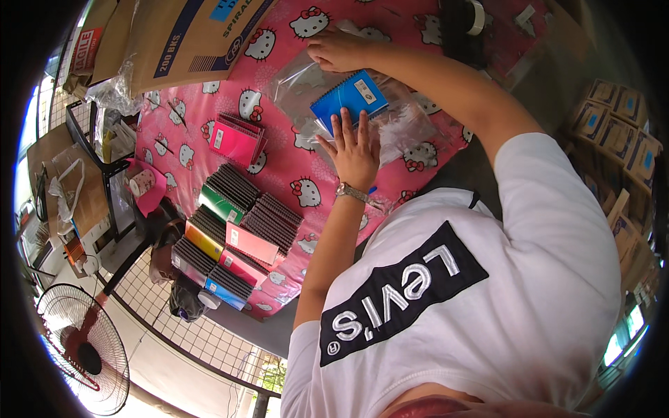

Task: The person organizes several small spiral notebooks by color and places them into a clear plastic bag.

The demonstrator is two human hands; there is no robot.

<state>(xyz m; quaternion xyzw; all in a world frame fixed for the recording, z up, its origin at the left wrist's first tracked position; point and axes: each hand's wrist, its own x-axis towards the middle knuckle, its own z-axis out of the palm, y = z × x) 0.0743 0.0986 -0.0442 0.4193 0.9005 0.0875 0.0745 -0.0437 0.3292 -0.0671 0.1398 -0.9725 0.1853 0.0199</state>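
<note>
A blue spiral notebook (337,102) lies on a clear plastic bag (293,87) spread over the pink patterned tablecloth. My left hand (354,150), with a watch at the wrist, rests flat on the notebook's near edge, its fingers spread. Beyond the notebook, my right hand (339,53) has its fingers curled onto the far edge of the plastic. Whether more notebooks lie under the blue one is hard to see. To the left sits a small stack of red-pink notebooks (233,141). Nearer me stand several packed piles of spiral notebooks, with green (221,203), yellow (204,239) and pink (252,242) covers.
A large cardboard box (188,49) stands at the table's far left. Dark wire-grid railing (181,334) and a standing fan (83,355) are at lower left. A paper cup (141,183) sits beside the table. Several cartons (606,125) are stacked at right.
</note>
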